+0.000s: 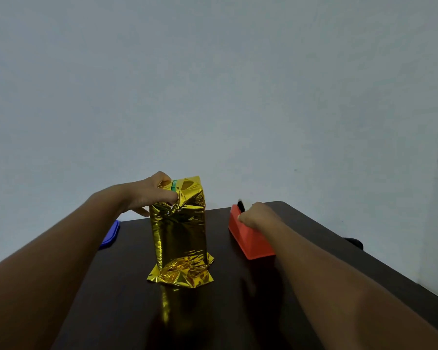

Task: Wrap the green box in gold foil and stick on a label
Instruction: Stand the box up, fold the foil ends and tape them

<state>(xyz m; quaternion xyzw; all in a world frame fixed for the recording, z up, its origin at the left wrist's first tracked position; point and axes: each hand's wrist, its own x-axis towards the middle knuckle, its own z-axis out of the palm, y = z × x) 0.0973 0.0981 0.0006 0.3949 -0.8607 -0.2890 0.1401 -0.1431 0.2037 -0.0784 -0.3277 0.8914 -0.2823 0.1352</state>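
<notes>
Gold foil (178, 231) slick, crinkly over stiff box (174, 185): left hand (149, 194) pinching top fold, right hand (257, 217) curled on red dispenser (250, 238) beside box.

From my feed the gold foil (178, 228) is a bright, mirror-like yellow-gold, creased all over, with a thin strip of the green box (174, 185) showing near its top. I see a plain red-orange dispenser (250, 236) with a black part at its far end, and a solid blue flat piece (111, 234). The tabletop (238, 299) is a very dark glossy brown carrying a gold reflection, against a pale grey-blue wall (213, 84).
</notes>
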